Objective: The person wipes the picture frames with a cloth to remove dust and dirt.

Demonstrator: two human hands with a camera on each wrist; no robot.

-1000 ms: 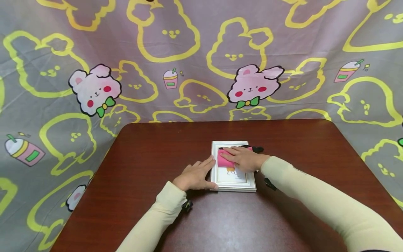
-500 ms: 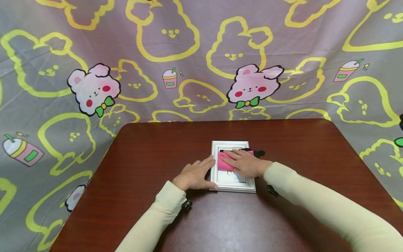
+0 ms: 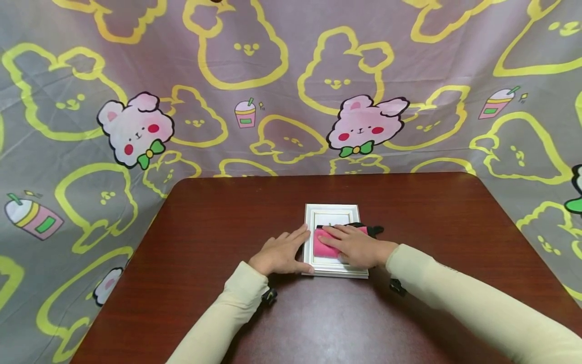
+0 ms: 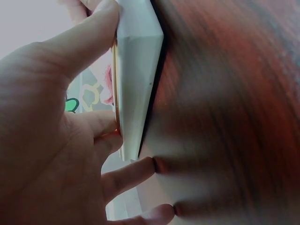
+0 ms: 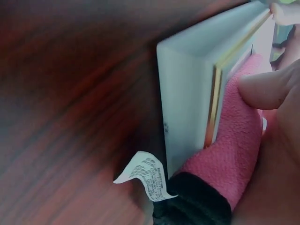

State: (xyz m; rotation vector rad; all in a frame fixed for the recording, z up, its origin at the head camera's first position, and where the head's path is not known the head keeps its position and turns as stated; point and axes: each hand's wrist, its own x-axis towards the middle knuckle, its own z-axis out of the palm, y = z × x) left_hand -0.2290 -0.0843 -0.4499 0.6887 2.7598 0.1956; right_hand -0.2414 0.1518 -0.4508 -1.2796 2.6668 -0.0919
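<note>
A white picture frame (image 3: 309, 255) lies flat on the brown table, a thin gold line round its inner edge. Against its left side is my left hand (image 3: 278, 254), fingers spread. In the left wrist view, the thumb (image 4: 86, 40) rests on the frame's edge and two fingertips meet the tabletop. My right hand (image 3: 359, 247) presses a pink cloth (image 3: 326, 246) onto the frame's front, fingers laid out over it. Black trim (image 5: 194, 199) and a printed white label (image 5: 150, 176) hang off the frame's right side. Cloth and hand hide much of the picture.
The dark reddish-brown table (image 3: 227, 217) has rounded far corners. Behind it and along both sides hangs a grey curtain (image 3: 282, 65) with yellow outlines and pink rabbit heads. Both forearms wear cream sleeves (image 3: 454, 288).
My right hand has slid the pink cloth down the frame toward me, uncovering the upper part of the picture. My left hand stays in place at the frame's left side.
</note>
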